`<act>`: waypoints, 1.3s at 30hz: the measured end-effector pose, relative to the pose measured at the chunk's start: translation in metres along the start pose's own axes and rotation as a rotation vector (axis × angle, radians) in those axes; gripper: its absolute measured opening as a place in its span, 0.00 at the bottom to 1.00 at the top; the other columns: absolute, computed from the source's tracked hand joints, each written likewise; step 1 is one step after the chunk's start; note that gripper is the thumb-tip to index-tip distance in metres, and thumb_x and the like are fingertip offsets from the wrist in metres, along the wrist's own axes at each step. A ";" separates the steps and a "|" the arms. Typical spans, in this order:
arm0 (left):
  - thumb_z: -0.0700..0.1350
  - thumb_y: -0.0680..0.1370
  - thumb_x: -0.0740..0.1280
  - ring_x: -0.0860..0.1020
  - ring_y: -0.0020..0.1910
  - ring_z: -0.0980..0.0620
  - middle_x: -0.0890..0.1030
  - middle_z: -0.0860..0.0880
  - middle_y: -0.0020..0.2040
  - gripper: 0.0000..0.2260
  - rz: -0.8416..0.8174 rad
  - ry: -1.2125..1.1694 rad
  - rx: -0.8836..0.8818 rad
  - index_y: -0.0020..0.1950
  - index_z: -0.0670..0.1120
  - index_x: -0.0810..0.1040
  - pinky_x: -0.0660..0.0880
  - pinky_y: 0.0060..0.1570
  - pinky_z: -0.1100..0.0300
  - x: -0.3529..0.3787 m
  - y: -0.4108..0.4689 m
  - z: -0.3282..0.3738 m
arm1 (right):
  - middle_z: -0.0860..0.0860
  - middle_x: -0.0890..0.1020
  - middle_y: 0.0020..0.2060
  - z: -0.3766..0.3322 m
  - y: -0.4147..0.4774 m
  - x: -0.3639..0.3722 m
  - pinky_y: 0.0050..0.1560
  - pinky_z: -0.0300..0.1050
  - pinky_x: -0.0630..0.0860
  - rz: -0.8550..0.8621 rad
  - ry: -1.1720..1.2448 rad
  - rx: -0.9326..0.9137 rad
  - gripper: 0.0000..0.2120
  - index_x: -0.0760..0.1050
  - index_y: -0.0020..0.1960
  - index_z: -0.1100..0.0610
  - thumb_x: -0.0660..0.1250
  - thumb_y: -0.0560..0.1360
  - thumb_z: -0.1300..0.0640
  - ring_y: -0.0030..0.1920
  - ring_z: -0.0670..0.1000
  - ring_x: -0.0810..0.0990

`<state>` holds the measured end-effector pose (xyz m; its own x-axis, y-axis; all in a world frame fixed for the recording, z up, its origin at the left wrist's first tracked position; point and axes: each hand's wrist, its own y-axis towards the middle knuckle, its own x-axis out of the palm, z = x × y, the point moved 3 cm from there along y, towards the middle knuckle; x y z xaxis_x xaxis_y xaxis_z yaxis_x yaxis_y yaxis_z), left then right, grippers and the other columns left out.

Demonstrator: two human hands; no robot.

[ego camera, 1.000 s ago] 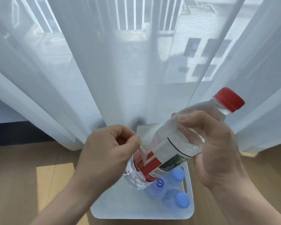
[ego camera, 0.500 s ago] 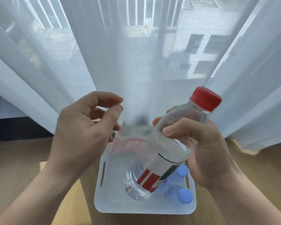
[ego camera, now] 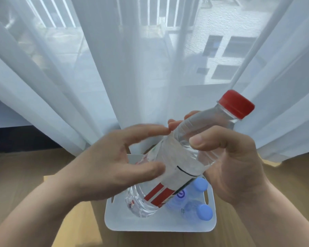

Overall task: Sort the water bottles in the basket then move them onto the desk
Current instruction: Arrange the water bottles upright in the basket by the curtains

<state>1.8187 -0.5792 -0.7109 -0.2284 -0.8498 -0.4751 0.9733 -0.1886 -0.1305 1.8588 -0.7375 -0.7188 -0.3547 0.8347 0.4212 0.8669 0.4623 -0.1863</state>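
A clear water bottle (ego camera: 182, 163) with a red cap and a red-and-white label is tilted above the white basket (ego camera: 161, 226), cap up to the right. My right hand (ego camera: 228, 161) grips its upper body. My left hand (ego camera: 114, 164) reaches in from the left with fingers spread around the label; its thumb and fingertips touch the bottle. Two small blue-capped bottles (ego camera: 198, 209) lie in the right side of the basket, partly hidden behind the held bottle.
The basket sits on a wooden floor (ego camera: 25, 175) against sheer white curtains (ego camera: 114, 68) that cover a window. A sunlit patch of floor lies left of the basket. No desk is in view.
My left hand rose away from the bottle with a peeled bit of label, then came back onto the label. The bottle was lifted a little and turned; the view shifted down.
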 end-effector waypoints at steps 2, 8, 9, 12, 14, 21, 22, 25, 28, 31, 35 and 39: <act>0.58 0.60 0.68 0.77 0.51 0.61 0.81 0.63 0.49 0.16 0.194 0.035 0.052 0.47 0.66 0.80 0.72 0.46 0.68 -0.010 -0.001 -0.003 | 0.54 0.78 0.31 -0.001 0.001 -0.003 0.51 0.55 0.75 0.042 -0.045 -0.018 0.08 0.76 0.29 0.56 0.66 0.50 0.59 0.42 0.54 0.80; 0.45 0.71 0.66 0.77 0.34 0.64 0.84 0.60 0.40 0.09 0.169 0.360 0.047 0.43 0.57 0.84 0.69 0.33 0.75 0.008 0.000 -0.010 | 0.48 0.78 0.27 0.000 0.001 -0.004 0.53 0.59 0.75 0.097 -0.129 -0.054 0.05 0.75 0.27 0.54 0.66 0.50 0.59 0.42 0.55 0.80; 0.45 0.73 0.63 0.78 0.37 0.67 0.84 0.63 0.43 0.13 0.114 0.373 0.001 0.49 0.59 0.84 0.69 0.34 0.75 0.012 0.002 -0.012 | 0.48 0.78 0.27 0.000 0.001 -0.003 0.53 0.58 0.76 0.093 -0.121 -0.046 0.05 0.75 0.27 0.54 0.66 0.50 0.59 0.43 0.54 0.80; 0.45 0.69 0.62 0.77 0.46 0.70 0.81 0.68 0.52 0.20 -0.045 0.153 -0.044 0.55 0.63 0.80 0.71 0.38 0.76 0.015 0.004 -0.008 | 0.49 0.78 0.29 -0.001 -0.001 -0.002 0.46 0.48 0.79 0.047 -0.068 -0.008 0.06 0.75 0.28 0.54 0.66 0.50 0.59 0.42 0.50 0.82; 0.46 0.65 0.65 0.76 0.50 0.69 0.78 0.68 0.55 0.23 -0.128 0.057 -0.044 0.58 0.64 0.77 0.72 0.44 0.73 0.013 0.003 -0.003 | 0.49 0.80 0.30 -0.002 -0.002 0.000 0.44 0.45 0.81 -0.002 -0.037 -0.001 0.07 0.76 0.29 0.54 0.65 0.50 0.60 0.42 0.49 0.84; 0.37 0.67 0.72 0.77 0.62 0.58 0.80 0.58 0.62 0.31 -0.302 -0.199 -0.076 0.66 0.59 0.73 0.69 0.66 0.52 0.021 0.003 -0.001 | 0.57 0.80 0.37 0.004 -0.004 -0.002 0.51 0.57 0.79 -0.088 -0.052 0.072 0.12 0.79 0.34 0.56 0.67 0.50 0.60 0.46 0.57 0.82; 0.36 0.66 0.72 0.77 0.62 0.56 0.80 0.57 0.62 0.31 -0.302 -0.229 -0.082 0.66 0.57 0.73 0.70 0.66 0.51 0.022 0.003 -0.002 | 0.58 0.80 0.38 0.005 -0.005 -0.003 0.49 0.56 0.80 -0.096 -0.035 0.077 0.13 0.79 0.35 0.56 0.67 0.50 0.60 0.45 0.57 0.82; 0.32 0.66 0.73 0.79 0.60 0.54 0.81 0.55 0.61 0.33 -0.318 -0.350 -0.110 0.67 0.54 0.72 0.74 0.63 0.53 0.023 0.003 -0.006 | 0.63 0.78 0.41 0.004 -0.005 0.000 0.49 0.58 0.79 -0.181 -0.004 0.075 0.18 0.79 0.41 0.62 0.70 0.51 0.60 0.47 0.63 0.80; 0.36 0.66 0.74 0.80 0.59 0.49 0.83 0.48 0.58 0.28 -0.352 -0.486 -0.122 0.64 0.51 0.75 0.75 0.59 0.54 0.025 0.004 -0.008 | 0.64 0.80 0.41 0.007 -0.005 0.003 0.48 0.60 0.78 -0.228 -0.118 0.065 0.12 0.77 0.40 0.64 0.67 0.58 0.59 0.46 0.67 0.80; 0.39 0.63 0.75 0.81 0.57 0.46 0.83 0.45 0.56 0.27 -0.314 -0.512 -0.137 0.62 0.48 0.77 0.75 0.58 0.52 0.024 0.007 -0.012 | 0.64 0.79 0.41 0.010 -0.005 0.005 0.51 0.63 0.77 -0.198 -0.217 0.044 0.14 0.76 0.41 0.66 0.68 0.61 0.56 0.46 0.66 0.80; 0.43 0.60 0.77 0.81 0.57 0.40 0.82 0.40 0.57 0.32 -0.166 -0.456 -0.106 0.63 0.42 0.74 0.74 0.59 0.41 0.007 0.008 -0.011 | 0.51 0.84 0.54 0.005 -0.008 0.008 0.53 0.52 0.78 -0.190 -0.358 0.082 0.31 0.76 0.58 0.53 0.74 0.58 0.41 0.55 0.52 0.82; 0.47 0.55 0.77 0.82 0.51 0.40 0.83 0.42 0.50 0.33 0.070 -0.439 -0.120 0.58 0.41 0.74 0.76 0.55 0.40 -0.017 0.008 -0.017 | 0.37 0.82 0.47 0.007 -0.011 0.006 0.40 0.29 0.75 -0.016 -0.789 0.091 0.34 0.75 0.54 0.40 0.78 0.50 0.38 0.42 0.36 0.82</act>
<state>1.8305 -0.5581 -0.7188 -0.1063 -0.9914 -0.0758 0.9708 -0.0870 -0.2237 1.8446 -0.7358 -0.7203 -0.5398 0.7777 -0.3222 0.8397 0.4703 -0.2715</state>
